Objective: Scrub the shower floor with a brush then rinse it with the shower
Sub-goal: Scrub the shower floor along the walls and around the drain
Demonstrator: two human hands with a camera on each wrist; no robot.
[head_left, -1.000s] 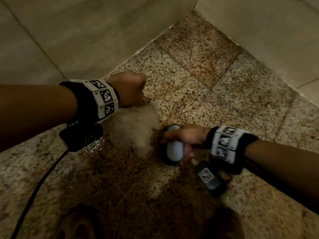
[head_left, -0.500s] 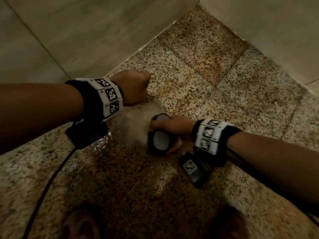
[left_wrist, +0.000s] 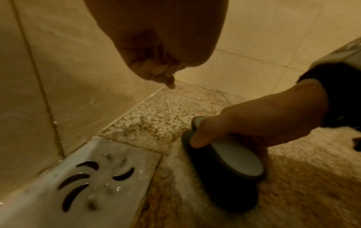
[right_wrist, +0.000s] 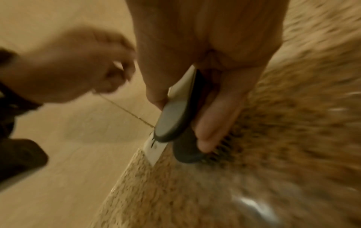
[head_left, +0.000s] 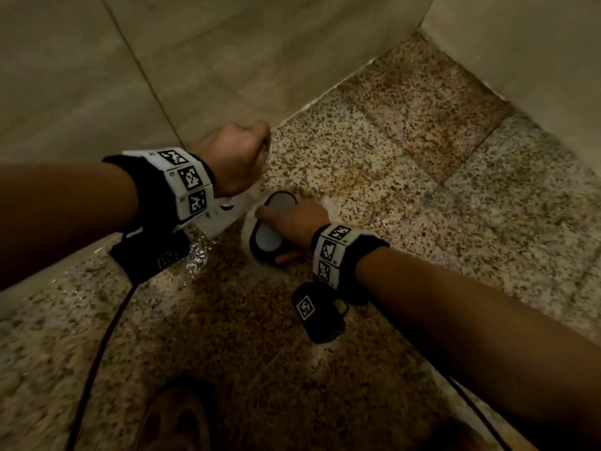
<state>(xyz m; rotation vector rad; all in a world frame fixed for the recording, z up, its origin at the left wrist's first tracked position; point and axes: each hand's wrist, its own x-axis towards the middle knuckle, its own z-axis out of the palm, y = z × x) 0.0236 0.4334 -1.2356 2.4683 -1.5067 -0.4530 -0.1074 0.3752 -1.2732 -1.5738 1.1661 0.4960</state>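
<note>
Since a second ago the right hand (head_left: pixel 294 222) has carried the brush (head_left: pixel 271 227) up the floor (head_left: pixel 406 157) toward the wall (head_left: pixel 227 60), so that it now lies just beside the metal drain cover (left_wrist: pixel 82 182), which was hidden then under foam and the left wrist. The left hand (head_left: pixel 235 154) has drifted the same way and hangs over the joint of wall and floor.

That left hand is clenched in a loose fist and grasps nothing; the left wrist view shows its fingertips (left_wrist: pixel 160 71) curled under, clear of the tiles. The right hand wraps the brush from above, fingers over the top of its grey-and-dark handle and thumb on the near side, with the bristles down on wet, foamy stone.

What the next stroke turns on seems to be this: the brush's long axis points roughly from the person out toward the wall, and the drain cover sits to its left, between it and the wall. The right hand alone is on the tool, while the left is nearer the drain. Dry, unscrubbed tiles lie off to the right and farther out, so the scrubbing looks well short of done and rinsing has not begun.
</note>
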